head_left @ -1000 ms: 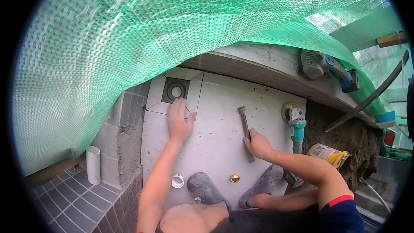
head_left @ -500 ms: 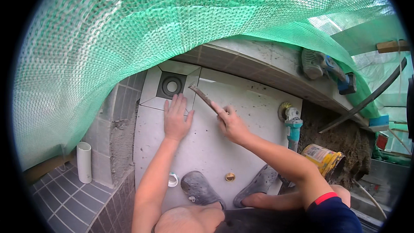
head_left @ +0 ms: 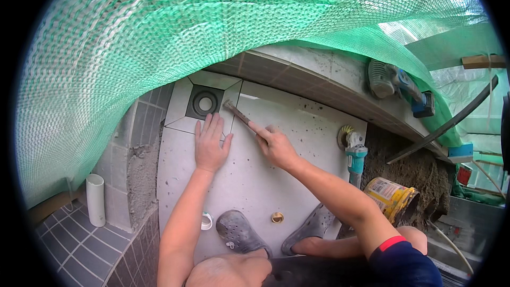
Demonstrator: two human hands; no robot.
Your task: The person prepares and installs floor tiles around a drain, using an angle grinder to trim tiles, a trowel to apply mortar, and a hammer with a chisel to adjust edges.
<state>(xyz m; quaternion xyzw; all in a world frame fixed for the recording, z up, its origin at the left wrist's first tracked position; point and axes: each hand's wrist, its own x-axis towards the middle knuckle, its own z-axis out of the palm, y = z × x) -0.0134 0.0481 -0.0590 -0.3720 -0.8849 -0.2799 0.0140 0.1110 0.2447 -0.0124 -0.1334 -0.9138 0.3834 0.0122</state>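
Note:
My left hand (head_left: 211, 143) lies flat, fingers spread, on the pale floor tile just below a square floor drain (head_left: 205, 103). Its fingertips reach the cut tile strips that frame the dark drain. In my right hand (head_left: 277, 148) is a slim, dirty hammer-like tool (head_left: 240, 115), gripped by its shaft. The tool slants up to the left, and its small end is over the tile strip at the drain's right side. Whether that end touches the tile I cannot tell.
An angle grinder with a wire wheel (head_left: 356, 158) lies at the right, near a yellow bucket (head_left: 392, 197). Another power tool (head_left: 401, 86) rests on the ledge. Green netting (head_left: 175, 37) hangs ahead. A white pipe (head_left: 95, 202) stands left; a brass ring (head_left: 277, 217) lies between my shoes.
The tool's end has come down and its shaft has turned slightly near the drain's right side. My left hand stays flat on the tile. The whole view has shifted a little.

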